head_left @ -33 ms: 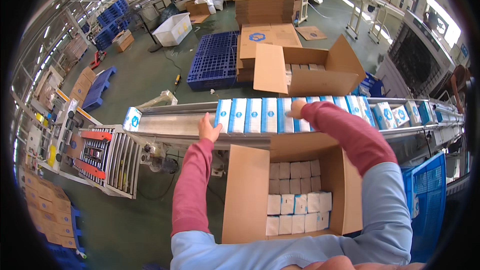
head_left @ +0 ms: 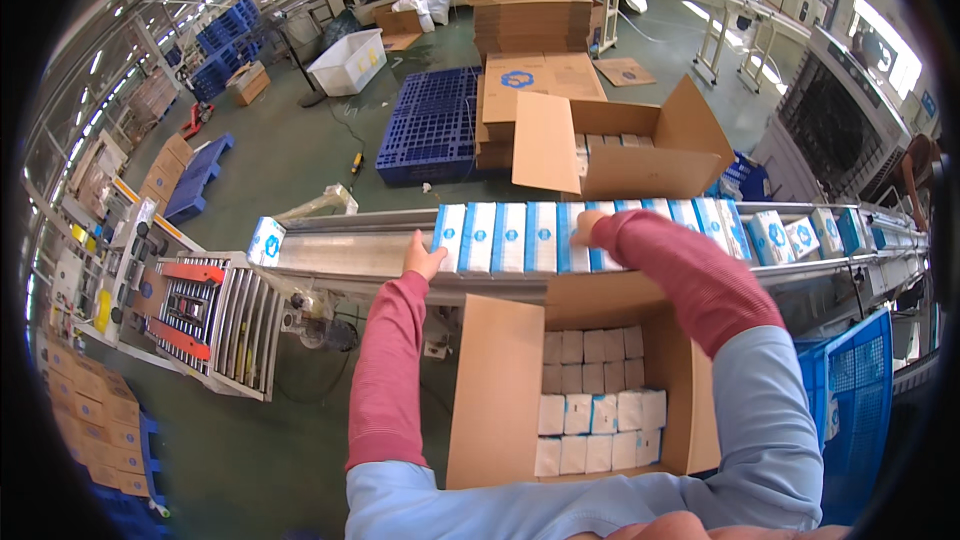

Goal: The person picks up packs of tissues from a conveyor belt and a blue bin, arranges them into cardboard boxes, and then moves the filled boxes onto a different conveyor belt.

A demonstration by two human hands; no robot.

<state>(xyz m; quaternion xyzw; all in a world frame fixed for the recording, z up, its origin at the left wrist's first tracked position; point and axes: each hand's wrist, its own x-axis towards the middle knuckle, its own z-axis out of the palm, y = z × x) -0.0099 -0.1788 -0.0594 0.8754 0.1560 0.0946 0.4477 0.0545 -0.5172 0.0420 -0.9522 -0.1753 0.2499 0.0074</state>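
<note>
A row of white and blue tissue packs (head_left: pixel 511 237) stands upright, side by side, on the conveyor before me. At the row's left end, my left hand (head_left: pixel 424 255) rests against the end pack, thumb and fingers stretched apart. My right hand (head_left: pixel 587 227) has its fingers bent over a pack farther along the row; its fingertips are partly hidden among the packs. Directly below the conveyor, nearest me, sits an open cardboard box (head_left: pixel 497 390). Inside are rows of packs (head_left: pixel 590 414) in two levels, the near rows higher than the far ones.
More packs lean loosely on the conveyor (head_left: pixel 340 251) at the right, and one stands at its left end. Behind it is another open carton (head_left: pixel 650 172), a flattened carton stack (head_left: pixel 530 25) and a blue pallet (head_left: pixel 428 125). A blue crate (head_left: pixel 850 410) stands at my right.
The whole view has shifted slightly, with the conveyor and boxes a little lower. My right hand sits marginally farther left along the packs; my left hand keeps its place at the row's end.
</note>
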